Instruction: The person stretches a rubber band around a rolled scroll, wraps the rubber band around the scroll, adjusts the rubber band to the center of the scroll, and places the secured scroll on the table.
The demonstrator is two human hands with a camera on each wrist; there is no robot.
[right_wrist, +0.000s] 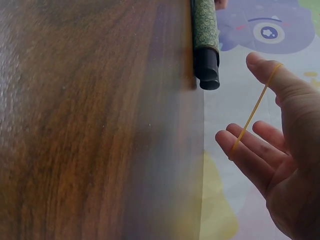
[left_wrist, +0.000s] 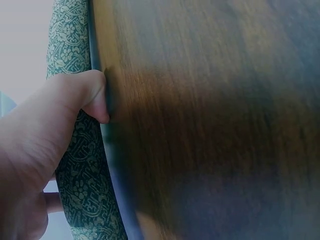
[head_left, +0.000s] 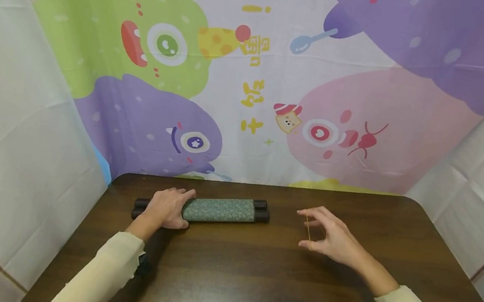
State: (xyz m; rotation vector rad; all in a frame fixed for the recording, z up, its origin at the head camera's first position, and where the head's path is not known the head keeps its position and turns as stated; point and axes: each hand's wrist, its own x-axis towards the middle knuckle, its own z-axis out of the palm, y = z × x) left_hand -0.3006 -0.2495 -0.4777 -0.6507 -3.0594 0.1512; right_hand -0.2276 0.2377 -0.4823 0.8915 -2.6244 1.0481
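Observation:
A rolled scroll in green patterned brocade, with dark rod ends, lies crosswise on the table in the head view. My left hand grips it near its left end, thumb on the near side; in the left wrist view the thumb presses against the brocade. Off to the right, apart from the scroll, my right hand is raised over the table. A thin yellow rubber band is stretched between its thumb and index finger, looped around both. The other fingers are spread and slightly bent.
The dark brown wooden table has rounded far corners. Behind it hangs a cloth printed with cartoon monsters. Pale cloth walls stand on the left and right sides.

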